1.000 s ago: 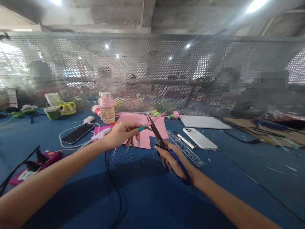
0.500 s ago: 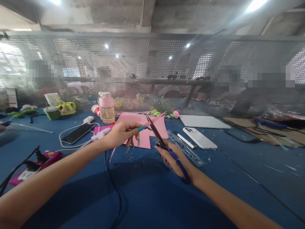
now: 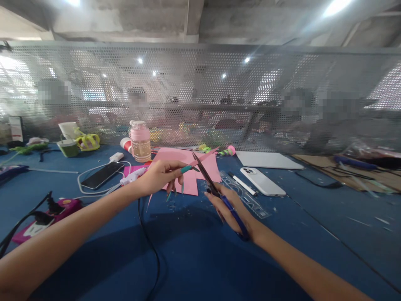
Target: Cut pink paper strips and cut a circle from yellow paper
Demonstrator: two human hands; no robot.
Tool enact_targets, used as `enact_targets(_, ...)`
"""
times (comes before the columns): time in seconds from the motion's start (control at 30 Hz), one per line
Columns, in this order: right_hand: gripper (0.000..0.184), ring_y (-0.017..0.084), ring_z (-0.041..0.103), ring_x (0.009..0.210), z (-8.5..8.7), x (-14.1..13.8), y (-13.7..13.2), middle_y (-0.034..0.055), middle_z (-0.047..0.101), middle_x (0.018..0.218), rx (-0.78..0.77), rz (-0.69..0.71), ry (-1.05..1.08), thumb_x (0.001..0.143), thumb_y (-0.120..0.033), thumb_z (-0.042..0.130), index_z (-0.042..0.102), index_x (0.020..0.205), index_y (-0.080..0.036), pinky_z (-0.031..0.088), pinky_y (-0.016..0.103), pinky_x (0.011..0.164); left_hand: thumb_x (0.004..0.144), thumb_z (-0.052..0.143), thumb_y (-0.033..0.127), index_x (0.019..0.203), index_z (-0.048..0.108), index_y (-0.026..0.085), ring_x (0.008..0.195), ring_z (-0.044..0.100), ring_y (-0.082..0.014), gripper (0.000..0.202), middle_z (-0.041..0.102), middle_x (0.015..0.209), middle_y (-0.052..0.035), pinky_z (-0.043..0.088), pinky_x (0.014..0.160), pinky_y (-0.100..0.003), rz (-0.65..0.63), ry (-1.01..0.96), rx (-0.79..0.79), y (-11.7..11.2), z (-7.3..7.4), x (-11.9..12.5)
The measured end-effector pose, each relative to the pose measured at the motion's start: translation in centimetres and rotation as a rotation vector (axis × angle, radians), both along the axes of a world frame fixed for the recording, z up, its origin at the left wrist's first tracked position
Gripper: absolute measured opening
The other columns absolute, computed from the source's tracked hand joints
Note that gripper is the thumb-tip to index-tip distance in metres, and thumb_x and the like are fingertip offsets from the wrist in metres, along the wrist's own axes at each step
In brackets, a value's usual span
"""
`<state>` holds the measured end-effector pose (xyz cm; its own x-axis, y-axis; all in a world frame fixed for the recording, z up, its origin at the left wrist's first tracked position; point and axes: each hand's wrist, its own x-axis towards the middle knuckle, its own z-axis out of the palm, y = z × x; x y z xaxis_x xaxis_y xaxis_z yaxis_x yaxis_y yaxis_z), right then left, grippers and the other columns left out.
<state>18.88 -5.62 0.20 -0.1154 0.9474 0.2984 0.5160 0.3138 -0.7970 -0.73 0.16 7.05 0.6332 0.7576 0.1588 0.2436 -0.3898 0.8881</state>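
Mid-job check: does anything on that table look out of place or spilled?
Two small things: a red-and-white cup seems to lie on its side beside the pink bottle, and thin pale scraps lie loose on the blue tabletop at right. No spill shows near the scissors.

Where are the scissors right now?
In the head view, the scissors are just right of the middle, in the right hand, their blades at the pink paper strip that the left hand holds.
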Motion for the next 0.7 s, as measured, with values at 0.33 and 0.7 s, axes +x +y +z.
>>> enact_targets(0.33,0.024,0.011,0.039,0.038,0.2,0.0,0.0,-0.0066,0.037,0.044,0.008,-0.010,-0.029,0.081,-0.041,0.043,0.049,0.076,-0.018,0.030,0.023,0.040,0.080,0.050,0.025,0.100,0.062,0.014,0.035,0.050,-0.0029,0.025,0.059,0.061,0.0012,0.033,0.033,-0.014,0.015,-0.007,0.012,0.2,-0.3,0.0)
enact_targets(0.7,0.024,0.014,0.043,0.037,0.3,0.4,0.8,-0.0046,0.040,0.042,-0.011,-0.153,-0.137,0.074,-0.035,0.050,0.037,0.058,-0.023,0.030,0.025,0.040,0.080,0.051,0.025,0.101,0.060,0.015,0.036,0.052,-0.0032,0.024,0.059,0.061,0.0030,0.038,0.036,-0.013,-0.054,-0.042,-0.033,0.7,-0.6,-0.1)
